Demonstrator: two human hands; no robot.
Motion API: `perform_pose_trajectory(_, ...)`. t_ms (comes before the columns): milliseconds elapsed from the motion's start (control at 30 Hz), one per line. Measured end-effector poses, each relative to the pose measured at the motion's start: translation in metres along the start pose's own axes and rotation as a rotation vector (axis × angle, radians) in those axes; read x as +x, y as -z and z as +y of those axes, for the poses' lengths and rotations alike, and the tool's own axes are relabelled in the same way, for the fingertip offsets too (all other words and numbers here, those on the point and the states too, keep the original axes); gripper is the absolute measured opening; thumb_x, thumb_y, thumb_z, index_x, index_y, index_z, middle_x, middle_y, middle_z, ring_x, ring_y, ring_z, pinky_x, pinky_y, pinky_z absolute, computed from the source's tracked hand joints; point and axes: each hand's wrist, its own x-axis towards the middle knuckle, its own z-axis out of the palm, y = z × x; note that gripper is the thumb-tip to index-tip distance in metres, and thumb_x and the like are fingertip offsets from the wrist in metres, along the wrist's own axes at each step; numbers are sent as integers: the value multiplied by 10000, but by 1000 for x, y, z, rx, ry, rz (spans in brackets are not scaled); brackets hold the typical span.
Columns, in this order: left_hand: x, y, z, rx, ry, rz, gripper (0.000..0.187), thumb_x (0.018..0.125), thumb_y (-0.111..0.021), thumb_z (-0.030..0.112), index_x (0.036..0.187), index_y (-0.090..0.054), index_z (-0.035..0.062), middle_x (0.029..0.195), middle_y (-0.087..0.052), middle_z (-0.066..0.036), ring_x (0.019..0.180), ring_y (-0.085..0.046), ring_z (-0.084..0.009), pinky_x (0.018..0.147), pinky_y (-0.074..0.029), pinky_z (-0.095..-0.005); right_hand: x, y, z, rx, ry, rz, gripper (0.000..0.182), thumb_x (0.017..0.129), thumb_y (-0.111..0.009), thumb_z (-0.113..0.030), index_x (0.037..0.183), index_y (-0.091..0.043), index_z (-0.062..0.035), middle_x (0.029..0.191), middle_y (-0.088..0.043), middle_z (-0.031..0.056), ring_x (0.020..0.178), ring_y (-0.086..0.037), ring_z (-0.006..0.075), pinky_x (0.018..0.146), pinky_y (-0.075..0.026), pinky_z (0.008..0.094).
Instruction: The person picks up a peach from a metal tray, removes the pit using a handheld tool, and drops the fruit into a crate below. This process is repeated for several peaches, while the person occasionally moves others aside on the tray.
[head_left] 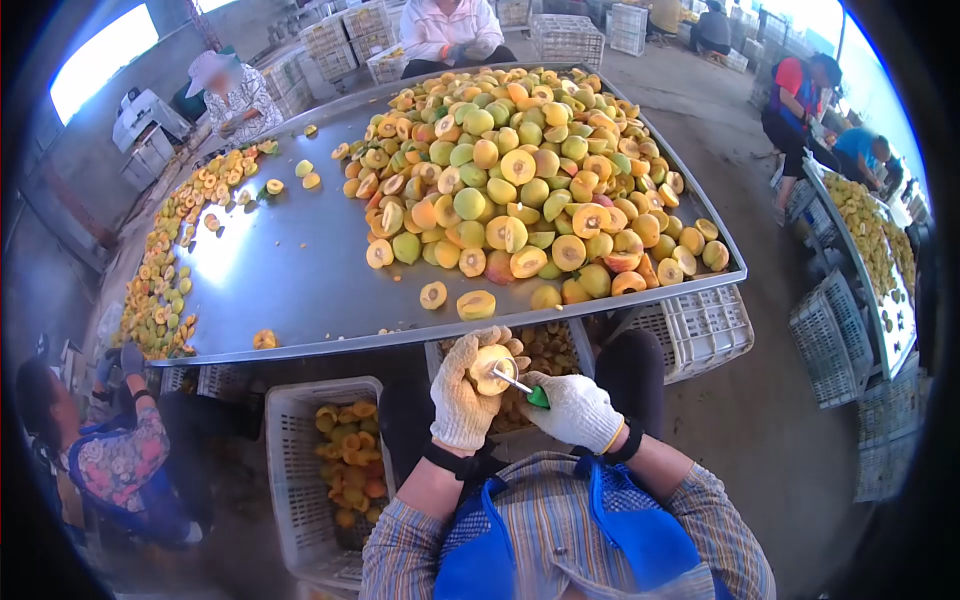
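Observation:
My left hand, in a white knitted glove, is closed around a halved yellow peach with its cut face turned toward my right hand. In my gloved right hand is a pitting knife with a green handle. Its thin metal shaft reaches to the middle of the peach's cut face, and a curved metal end shows there. Both hands are in front of the metal table's near edge, above a crate partly hidden by them. A large heap of halved peaches covers the table's right part.
A metal table with a raised rim stands ahead; more peach halves line its left side. A white crate with peach pieces stands at my left, stacked crates at right. Co-workers sit around the table; others work at a second table.

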Motion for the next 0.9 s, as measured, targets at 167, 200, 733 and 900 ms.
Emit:
perform_pose_trajectory(167,-2,-7,-10,-4,-83,-50,378,966,-565,313,1100,-640,-33,1069,-660,-197,1019,-651,-372,896,-548,-521,0,-5,0,-52,19,54,401,839,-680,-358,1166,-665,-128,739,-689,148,683,-686,361,615,-564,445)
perform_pose_trajectory(200,-2,-9,-12,6,-101,-48,383,962,-564,317,1099,-641,-32,1069,-660,-195,1016,-650,-372,899,-546,-522,0,-6,2,-52,18,57,401,839,-680,-358,1166,-665,-128,739,-689,148,683,-686,361,615,-564,445)
perform_pose_trajectory(733,-9,-32,-13,267,-110,58,494,1043,-440,428,963,-643,-15,908,-677,-164,837,-672,-297,768,-579,-417,5,-45,24,212,318,-113,247,887,-612,-313,909,-705,-85,789,-696,170,731,-677,384,670,-553,476)
perform_pose_trajectory(900,-1,-34,-7,302,-195,-114,514,1051,-382,466,1111,-605,7,956,-665,-166,826,-651,-271,757,-563,-402,9,-24,10,325,72,-106,252,866,-603,-308,875,-705,-78,787,-691,203,738,-681,400,676,-553,468)
